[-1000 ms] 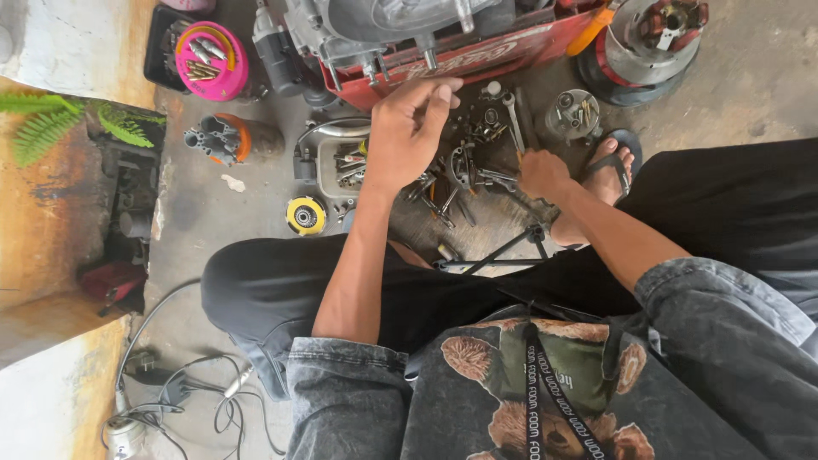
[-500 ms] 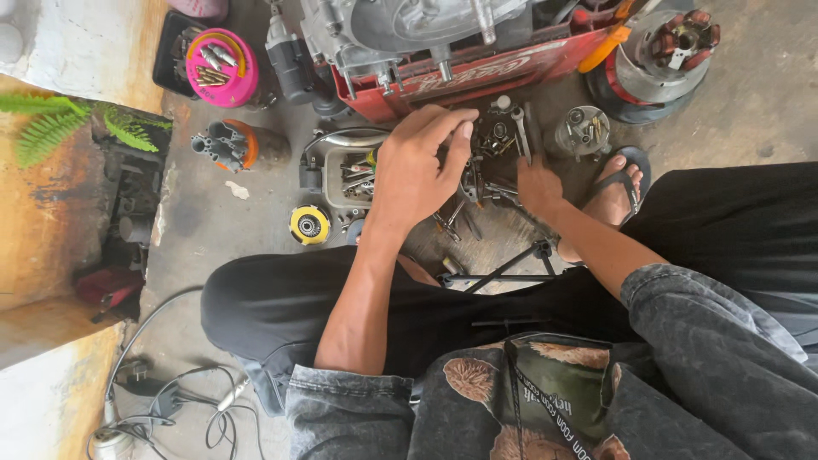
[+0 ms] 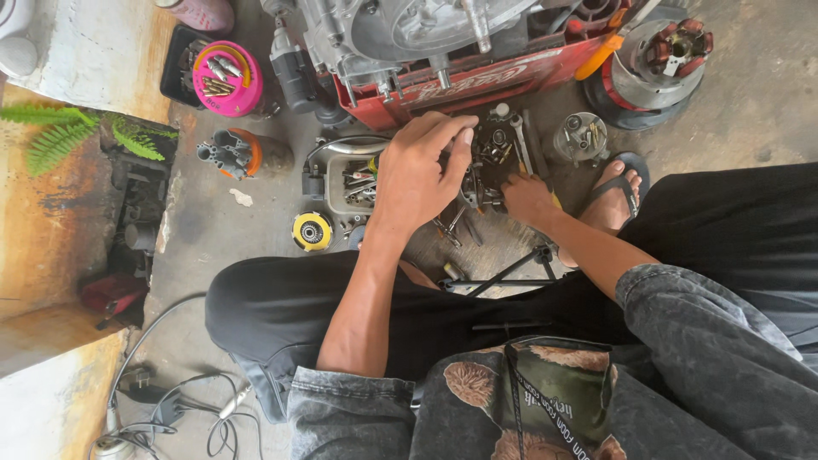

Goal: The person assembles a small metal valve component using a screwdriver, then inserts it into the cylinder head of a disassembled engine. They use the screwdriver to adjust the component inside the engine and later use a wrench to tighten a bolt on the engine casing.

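Person is sitting on the concrete floor (image 3: 750,94), legs spread around a pile of metal tools and parts (image 3: 490,170). Left hand (image 3: 417,175) is hovering palm-down over the pile, fingers curled and partly closed; cannot tell whether it is gripping anything. Right hand (image 3: 527,198) is resting low in the pile, fingers buried among the parts; its grip is hidden. The pile is lying just in front of a red crate (image 3: 477,85) that is carrying an engine (image 3: 409,30). A grey tray of bits (image 3: 354,179) is sitting just left of the left hand, a yellow wheel (image 3: 312,231) beside it.
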